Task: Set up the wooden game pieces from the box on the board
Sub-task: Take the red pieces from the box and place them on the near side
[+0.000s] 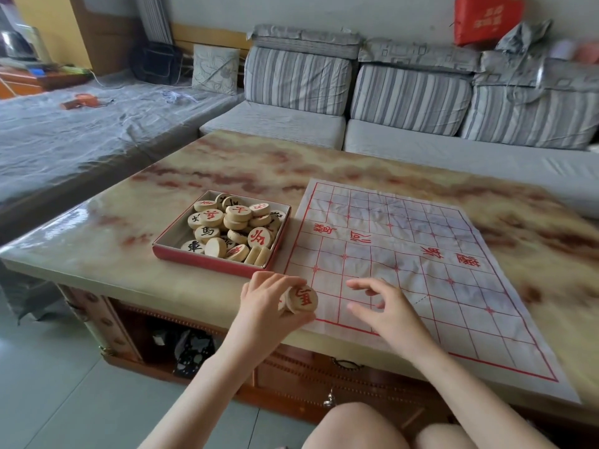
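A red-sided box on the table holds several round wooden game pieces with red or black characters. To its right lies the paper board with a red grid; no pieces stand on it. My left hand grips a small stack of wooden pieces at the board's near left corner; the outermost shows a red character. My right hand hovers just to the right over the board's near rows, with fingers loosely curled and nothing in it.
The marble-patterned table has a near edge just below my hands. A striped grey sofa runs behind the table. My bare knees are at the bottom of the view.
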Demonstrator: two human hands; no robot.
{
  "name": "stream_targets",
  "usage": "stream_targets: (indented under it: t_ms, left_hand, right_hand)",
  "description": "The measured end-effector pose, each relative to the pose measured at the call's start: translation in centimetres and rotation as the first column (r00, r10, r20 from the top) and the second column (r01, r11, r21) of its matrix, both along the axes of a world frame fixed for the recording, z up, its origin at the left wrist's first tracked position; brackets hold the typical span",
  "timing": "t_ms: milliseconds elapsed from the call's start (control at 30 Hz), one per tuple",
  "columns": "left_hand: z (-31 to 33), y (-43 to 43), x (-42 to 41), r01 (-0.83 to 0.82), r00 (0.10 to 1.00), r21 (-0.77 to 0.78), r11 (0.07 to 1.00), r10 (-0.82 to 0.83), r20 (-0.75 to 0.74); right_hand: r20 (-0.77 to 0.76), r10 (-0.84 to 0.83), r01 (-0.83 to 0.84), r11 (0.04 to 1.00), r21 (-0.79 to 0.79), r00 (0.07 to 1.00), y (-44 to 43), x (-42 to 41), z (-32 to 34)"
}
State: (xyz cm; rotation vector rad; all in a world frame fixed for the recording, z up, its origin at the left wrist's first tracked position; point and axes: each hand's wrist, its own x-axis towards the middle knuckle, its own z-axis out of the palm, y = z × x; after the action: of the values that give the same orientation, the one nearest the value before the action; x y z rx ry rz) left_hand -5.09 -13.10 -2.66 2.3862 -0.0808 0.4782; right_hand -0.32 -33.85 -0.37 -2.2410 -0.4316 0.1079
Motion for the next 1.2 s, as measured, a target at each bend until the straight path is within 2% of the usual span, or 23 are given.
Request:
stream_targets:
  t_ms: [167, 233, 467, 600, 700, 833, 933, 1033, 1200]
  left_hand:
    - [-0.9, -1.5, 1.0, 0.022, 0.999, 0.237, 0.971, -0.013, -0.04]
    - [-1.3, -1.3, 1.0, 0.02, 0.999, 0.263, 0.965, -0.01, -0.041]
    - [-1.5, -0.1, 1.0, 0.015, 0.998, 0.217, 0.976, -0.028, 0.057]
    - [0.4, 2.5, 1.5, -0.151, 0.979, 0.088, 0.985, 0.137, 0.153]
    - [1.6, 5.4, 2.4, -0.29, 0.947, 0.062, 0.955, 0.277, 0.165]
    - [2.5, 9.0, 3.7, -0.417, 0.909, 0.08, 0.906, 0.414, 0.05]
    - [2.7, 10.5, 4.8, -0.4, 0.905, 0.126, 0.908, 0.413, -0.106]
    - [3.1, 10.7, 5.7, -0.405, 0.878, 0.142, 0.903, 0.427, -0.217]
    - [3.6, 10.4, 5.9, -0.435, 0.884, 0.042, 0.9, 0.435, -0.17]
  right_hand:
    - [-0.036, -0.017, 0.017, 1.0, -0.001, 0.999, -1.0, -0.9, 0.6]
    - [-0.057, -0.011, 0.012, 1.0, 0.005, 0.998, -0.9, -1.2, 0.9]
    - [-0.066, 0.026, -0.023, 0.999, 0.045, 0.997, 0.7, -0.8, 1.3]
    - [-0.013, 0.094, -0.093, 0.992, 0.082, 0.995, 3.7, 1.6, 2.0]
    - [0.015, 0.124, -0.125, 0.988, 0.094, 0.992, 7.3, 4.2, 2.8]
    - [0.038, 0.162, -0.164, 0.985, 0.059, 0.986, 12.4, 7.0, 3.2]
    - [0.072, 0.137, -0.134, 0.99, -0.046, 0.988, 15.1, 8.6, 2.1]
    - [0.076, 0.107, -0.1, 0.991, -0.085, 0.991, 16.7, 9.3, 0.8]
    - [0.226, 0.073, -0.056, 0.995, -0.079, 0.971, 17.0, 9.6, 0.3]
